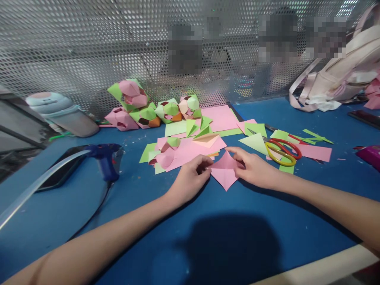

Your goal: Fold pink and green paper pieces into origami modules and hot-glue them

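Observation:
A pink square of paper (225,176), creased and partly bent up, is held just above the blue table. My left hand (194,174) pinches its left corner between thumb and fingers. At the opposite corner my right hand (252,168) grips it, with the index finger near the top point. Behind the hands lie pink sheets (190,148) with a peach folded piece (207,140) and green folded pieces (203,126) on them. Curved pink paper pieces (165,158) rest left of these.
Folded paper balls (168,111) stand along the perforated metal panel (118,59). Yellow-handled scissors (280,154) and red-handled scissors (287,147) lie among scraps at right. A blue glue gun (105,160), phone (61,168) and bottle (63,114) are left; a backpack (341,71) sits far right.

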Motion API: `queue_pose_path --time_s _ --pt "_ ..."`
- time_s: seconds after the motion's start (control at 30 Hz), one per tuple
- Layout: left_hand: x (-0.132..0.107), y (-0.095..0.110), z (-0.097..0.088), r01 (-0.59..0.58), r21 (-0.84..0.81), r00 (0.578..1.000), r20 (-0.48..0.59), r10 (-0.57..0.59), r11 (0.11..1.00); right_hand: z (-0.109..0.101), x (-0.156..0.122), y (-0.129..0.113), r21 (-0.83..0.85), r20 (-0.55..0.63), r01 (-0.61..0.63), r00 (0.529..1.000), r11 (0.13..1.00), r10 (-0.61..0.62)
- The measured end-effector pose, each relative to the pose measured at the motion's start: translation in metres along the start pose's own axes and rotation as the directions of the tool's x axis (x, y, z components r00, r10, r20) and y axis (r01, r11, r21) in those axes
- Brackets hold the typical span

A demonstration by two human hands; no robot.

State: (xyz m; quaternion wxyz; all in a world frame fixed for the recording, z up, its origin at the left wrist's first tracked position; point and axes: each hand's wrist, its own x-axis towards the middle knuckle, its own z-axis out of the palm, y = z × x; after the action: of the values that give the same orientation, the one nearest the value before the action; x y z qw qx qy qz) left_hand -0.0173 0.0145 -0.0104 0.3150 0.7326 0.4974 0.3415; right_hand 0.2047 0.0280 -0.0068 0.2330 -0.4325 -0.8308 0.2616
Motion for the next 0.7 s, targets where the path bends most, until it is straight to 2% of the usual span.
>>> queue_pose_path --time_s 0.2,0.33,0.47,0.7 --pt "-0.002 -0.004 0.000 -0.109 0.077 0.991 0.086 0.102 0.991 0.010 0.000 0.010 -0.051 -0.072 0.176 0.981 0.983 -0.179" --pt "-0.003 -0.005 -0.004 -0.154 0.086 0.984 0.103 0.145 0.984 0.009 -0.002 0.012 -0.064 -0.014 0.270 0.962 0.961 -0.271" --pt "-0.002 -0.005 -0.007 -0.202 0.118 0.974 0.124 0.187 0.972 0.007 -0.003 0.012 -0.147 0.029 0.370 0.928 0.917 -0.370" --pt "0.001 -0.010 -0.007 -0.401 0.205 0.910 0.204 0.362 0.893 0.005 -0.002 0.013 -0.256 0.074 0.415 0.909 0.873 -0.411"
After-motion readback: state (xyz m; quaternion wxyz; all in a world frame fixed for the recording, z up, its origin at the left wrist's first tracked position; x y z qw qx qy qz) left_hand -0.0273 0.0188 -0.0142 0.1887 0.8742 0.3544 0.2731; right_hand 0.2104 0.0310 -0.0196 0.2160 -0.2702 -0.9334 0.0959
